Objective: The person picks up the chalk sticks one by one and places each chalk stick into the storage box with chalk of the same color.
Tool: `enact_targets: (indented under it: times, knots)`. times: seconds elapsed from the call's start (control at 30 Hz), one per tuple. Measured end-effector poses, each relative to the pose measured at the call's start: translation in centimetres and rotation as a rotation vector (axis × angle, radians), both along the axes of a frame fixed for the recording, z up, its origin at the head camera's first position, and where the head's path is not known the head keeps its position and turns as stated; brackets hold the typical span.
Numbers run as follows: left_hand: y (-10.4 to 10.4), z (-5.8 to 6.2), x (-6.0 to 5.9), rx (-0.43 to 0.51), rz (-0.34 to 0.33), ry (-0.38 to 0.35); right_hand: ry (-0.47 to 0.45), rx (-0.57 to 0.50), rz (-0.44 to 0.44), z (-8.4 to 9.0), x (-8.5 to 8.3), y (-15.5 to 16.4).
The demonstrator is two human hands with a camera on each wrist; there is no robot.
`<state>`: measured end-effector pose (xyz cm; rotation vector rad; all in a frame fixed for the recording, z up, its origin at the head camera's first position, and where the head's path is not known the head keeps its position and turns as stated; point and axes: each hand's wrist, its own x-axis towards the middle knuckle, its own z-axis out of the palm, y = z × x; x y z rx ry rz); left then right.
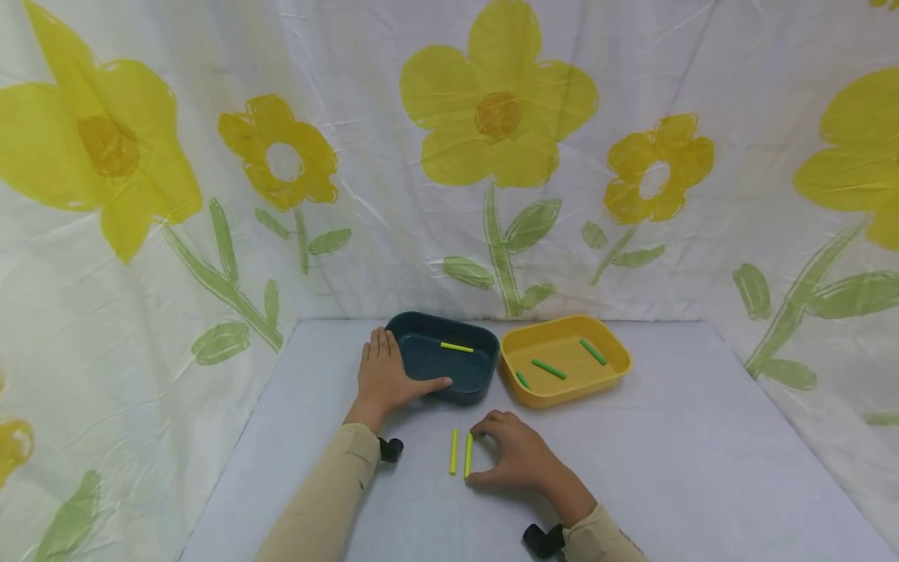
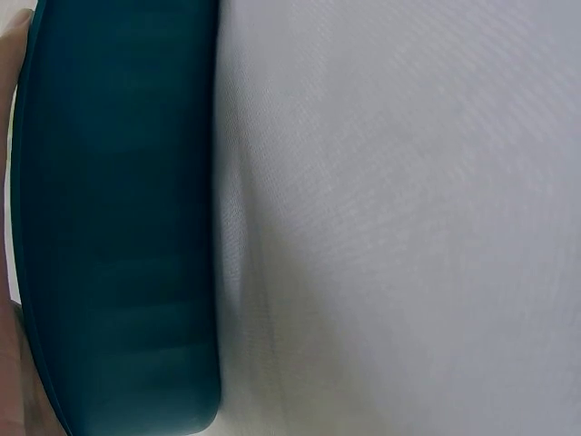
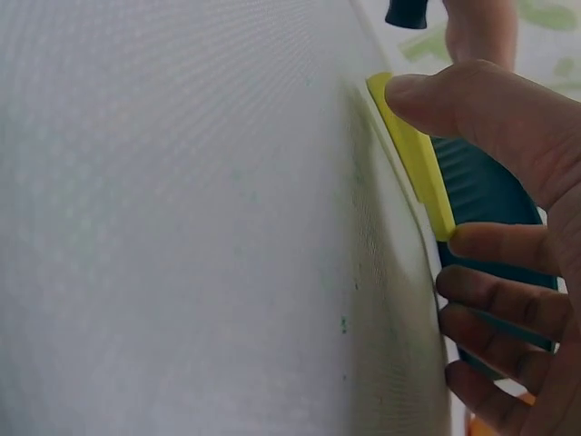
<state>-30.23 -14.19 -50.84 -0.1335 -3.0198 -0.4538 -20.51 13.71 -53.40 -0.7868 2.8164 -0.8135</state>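
My right hand (image 1: pixel 475 455) lies on the grey table and pinches the right one of two yellow sticks (image 1: pixel 468 454) end to end between thumb and forefinger. The right wrist view shows that stick (image 3: pixel 419 163) held at both tips. The other yellow stick (image 1: pixel 453 451) lies just left of it, untouched. My left hand (image 1: pixel 395 367) rests flat against the left side of a dark teal tray (image 1: pixel 460 393), thumb along its near rim. A single yellow stick (image 1: pixel 456 347) lies inside that tray. The left wrist view shows only the tray's wall (image 2: pixel 118 227) and the cloth.
A yellow tray (image 1: pixel 562 396) stands right of the teal one, touching it, with three green sticks (image 1: pixel 548 369) inside. A flowered cloth hangs behind and at both sides. The grey tabletop (image 1: pixel 702 453) stretches to the right of my right hand.
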Motion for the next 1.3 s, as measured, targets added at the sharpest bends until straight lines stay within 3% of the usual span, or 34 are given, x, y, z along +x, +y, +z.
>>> enact_targets:
  times: [0.73,1.0,1.3]
  knots:
    - [-0.1,0.1,0.2,0.011,0.000,-0.009,0.010,-0.020,-0.020,0.6,0.4,0.4]
    - [-0.1,0.2,0.3,0.028,0.000,-0.005,0.086,-0.124,-0.046,1.7,0.5,0.5]
    - [-0.1,-0.2,0.1,0.025,0.000,-0.004,0.216,-0.232,-0.065,1.8,0.3,0.6]
